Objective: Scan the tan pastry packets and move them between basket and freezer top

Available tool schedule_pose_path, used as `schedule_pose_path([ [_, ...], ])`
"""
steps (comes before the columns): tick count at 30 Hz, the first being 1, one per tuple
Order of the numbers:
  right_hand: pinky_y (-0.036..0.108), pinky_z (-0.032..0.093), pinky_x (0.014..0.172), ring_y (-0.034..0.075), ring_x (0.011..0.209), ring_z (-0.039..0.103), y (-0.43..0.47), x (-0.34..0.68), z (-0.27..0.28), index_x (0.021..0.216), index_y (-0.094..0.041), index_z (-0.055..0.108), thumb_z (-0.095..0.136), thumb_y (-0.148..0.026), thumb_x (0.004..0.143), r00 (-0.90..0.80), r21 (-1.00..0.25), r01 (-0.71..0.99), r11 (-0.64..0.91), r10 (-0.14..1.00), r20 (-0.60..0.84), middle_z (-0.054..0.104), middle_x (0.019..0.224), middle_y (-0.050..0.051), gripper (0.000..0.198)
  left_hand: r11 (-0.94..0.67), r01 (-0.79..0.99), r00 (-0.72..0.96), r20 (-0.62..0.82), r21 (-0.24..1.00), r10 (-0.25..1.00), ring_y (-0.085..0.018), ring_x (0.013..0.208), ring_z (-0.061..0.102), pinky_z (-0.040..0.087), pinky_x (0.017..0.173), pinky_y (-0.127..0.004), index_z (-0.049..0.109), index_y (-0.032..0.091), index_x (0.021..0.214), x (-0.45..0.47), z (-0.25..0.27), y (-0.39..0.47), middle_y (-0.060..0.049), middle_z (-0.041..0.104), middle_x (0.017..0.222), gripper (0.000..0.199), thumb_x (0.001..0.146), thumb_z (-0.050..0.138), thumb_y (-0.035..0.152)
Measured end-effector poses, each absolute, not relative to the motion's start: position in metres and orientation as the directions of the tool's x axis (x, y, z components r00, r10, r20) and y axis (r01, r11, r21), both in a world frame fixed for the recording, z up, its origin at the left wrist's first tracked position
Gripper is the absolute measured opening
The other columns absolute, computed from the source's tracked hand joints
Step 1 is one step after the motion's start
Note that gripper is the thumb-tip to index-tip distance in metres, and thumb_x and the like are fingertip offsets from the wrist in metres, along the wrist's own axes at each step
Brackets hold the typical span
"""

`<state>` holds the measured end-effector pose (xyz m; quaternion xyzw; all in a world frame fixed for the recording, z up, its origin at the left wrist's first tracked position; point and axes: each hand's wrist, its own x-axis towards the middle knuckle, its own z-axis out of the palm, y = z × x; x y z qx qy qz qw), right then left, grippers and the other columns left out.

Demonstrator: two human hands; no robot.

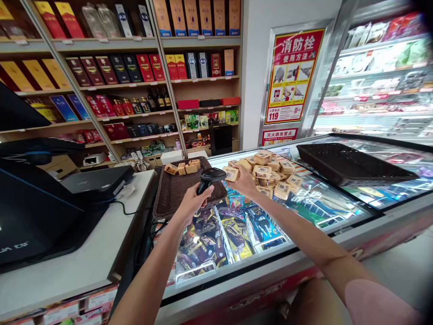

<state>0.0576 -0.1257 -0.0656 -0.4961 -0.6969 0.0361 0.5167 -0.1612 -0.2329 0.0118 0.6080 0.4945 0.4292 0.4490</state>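
Note:
My left hand [195,201] is wrapped round the grip of a black barcode scanner [213,174], its head pointing right. Just to the right, my right hand [244,181] grips a small tan package [230,174] with a barcode label facing up at the scanner. Beside and behind that hand, a pile of similar packages [262,172] lies on the glass freezer top [324,205]. Under and left of the scanner is a brown woven basket [172,196], with several packages [186,167] at its far end.
A second dark woven basket [355,162] rests on the freezer glass at the right. To the left, a white counter [84,243] carries a black checkout terminal [37,194]. Shelves of boxed bottles [128,70] line the back wall; a lit display fridge [379,85] stands far right.

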Motion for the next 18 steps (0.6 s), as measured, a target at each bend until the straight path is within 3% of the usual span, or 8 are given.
schedule_pose_path([
  [5,0.047,0.047,0.093,0.033,0.109,0.058,-0.138,0.069,-0.072,0.115,-0.021,0.054,0.078,-0.040,0.068,0.043,-0.471,0.740,0.480,0.666,0.745,0.065,0.111,0.012,0.056,-0.124,0.267,0.206,0.070,0.956,0.976,-0.011,0.053,0.047,0.035,0.051,-0.024,0.055,0.019,0.077,-0.144,0.014,-0.233,0.003,0.054,0.061,0.048,0.070,0.073,0.064],
  [8,0.047,0.047,0.092,0.033,0.107,0.056,-0.141,0.079,-0.074,0.115,-0.021,0.055,0.078,-0.043,0.069,0.086,-0.477,0.755,0.451,0.653,0.753,0.064,0.109,0.012,0.055,-0.131,0.273,0.189,0.080,0.953,0.979,-0.011,0.052,0.045,0.034,0.051,-0.023,0.056,0.019,0.077,-0.140,0.015,-0.233,0.004,0.052,0.057,0.048,0.072,0.072,0.063],
  [13,0.047,0.046,0.096,0.030,0.108,0.054,-0.143,0.126,-0.079,0.115,-0.019,0.052,0.076,-0.049,0.071,0.343,-0.619,0.707,0.343,0.599,0.724,0.059,0.115,0.013,0.059,-0.127,0.259,0.149,0.090,0.957,0.985,-0.010,0.051,0.045,0.034,0.050,-0.022,0.058,0.018,0.076,-0.145,0.011,-0.230,0.004,0.051,0.058,0.050,0.069,0.075,0.064],
  [18,0.050,0.039,0.103,0.035,0.119,0.048,-0.151,0.200,-0.103,0.120,-0.015,0.045,0.073,-0.050,0.071,0.716,-0.804,0.594,0.013,0.446,0.536,0.052,0.124,0.019,0.066,-0.103,0.230,0.111,0.079,0.968,0.991,-0.009,0.051,0.046,0.035,0.048,-0.022,0.059,0.017,0.076,-0.156,0.004,-0.219,0.002,0.056,0.063,0.054,0.064,0.078,0.065],
])
